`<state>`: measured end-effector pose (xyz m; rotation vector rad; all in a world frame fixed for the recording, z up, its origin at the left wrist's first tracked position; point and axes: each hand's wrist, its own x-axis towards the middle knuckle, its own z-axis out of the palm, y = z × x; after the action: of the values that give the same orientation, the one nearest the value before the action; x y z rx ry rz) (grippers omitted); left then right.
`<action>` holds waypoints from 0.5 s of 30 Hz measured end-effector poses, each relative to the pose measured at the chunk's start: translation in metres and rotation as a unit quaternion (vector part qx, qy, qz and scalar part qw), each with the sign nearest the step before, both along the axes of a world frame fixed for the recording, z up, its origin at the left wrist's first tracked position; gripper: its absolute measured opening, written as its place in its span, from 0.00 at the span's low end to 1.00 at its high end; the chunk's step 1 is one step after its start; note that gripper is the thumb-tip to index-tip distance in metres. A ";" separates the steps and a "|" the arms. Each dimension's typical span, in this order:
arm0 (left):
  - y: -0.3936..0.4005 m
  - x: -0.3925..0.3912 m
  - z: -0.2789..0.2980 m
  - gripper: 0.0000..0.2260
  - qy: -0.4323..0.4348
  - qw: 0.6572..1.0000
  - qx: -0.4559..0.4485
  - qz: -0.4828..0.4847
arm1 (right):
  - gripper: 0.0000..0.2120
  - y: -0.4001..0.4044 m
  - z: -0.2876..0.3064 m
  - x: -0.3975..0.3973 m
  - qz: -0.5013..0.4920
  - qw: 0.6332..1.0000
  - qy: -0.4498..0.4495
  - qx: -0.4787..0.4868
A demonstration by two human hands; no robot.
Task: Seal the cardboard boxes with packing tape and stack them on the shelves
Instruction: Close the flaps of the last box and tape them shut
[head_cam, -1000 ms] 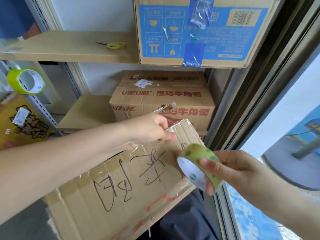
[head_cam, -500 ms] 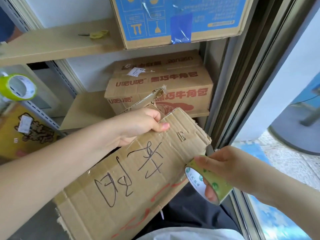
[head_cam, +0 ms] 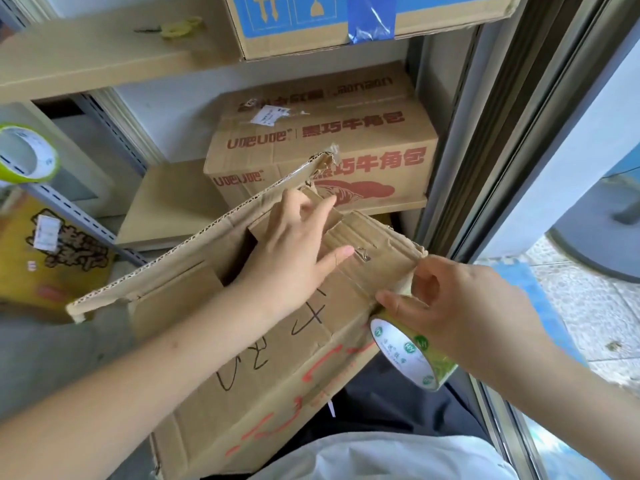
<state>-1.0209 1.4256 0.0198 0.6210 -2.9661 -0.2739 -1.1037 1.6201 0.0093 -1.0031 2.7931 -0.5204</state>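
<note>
Pressing down an inner flap, the left hand point(head_cam: 294, 251) lay flat and unclenched on the open cardboard box point(head_cam: 263, 341), whose long flap stood raised just left of it. To its right, the right hand point(head_cam: 460, 306) gripped the tape roll point(head_cam: 412, 355) against the box's edge; flaps should probably close flush before taping.

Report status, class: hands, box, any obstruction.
Left hand presses the box flaps down. Right hand holds the tape roll at the box's edge. One flap stands open, untaped.
</note>
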 end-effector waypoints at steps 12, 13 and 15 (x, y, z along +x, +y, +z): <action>0.057 0.009 -0.030 0.40 -0.103 0.991 0.019 -0.080 | 0.19 0.006 -0.029 -0.005 -0.016 0.952 -0.161 -0.260; 0.058 0.006 -0.030 0.39 -0.113 0.991 0.004 -0.078 | 0.18 0.006 -0.029 -0.005 -0.018 0.955 -0.155 -0.253; 0.060 0.002 -0.031 0.34 -0.132 0.988 -0.042 -0.074 | 0.18 0.004 -0.027 -0.006 -0.024 0.972 -0.114 -0.206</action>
<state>-1.0189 1.4859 -0.0109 0.4586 -3.2642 -0.0820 -1.1093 1.6246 -0.0173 -0.8706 2.5607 -1.1782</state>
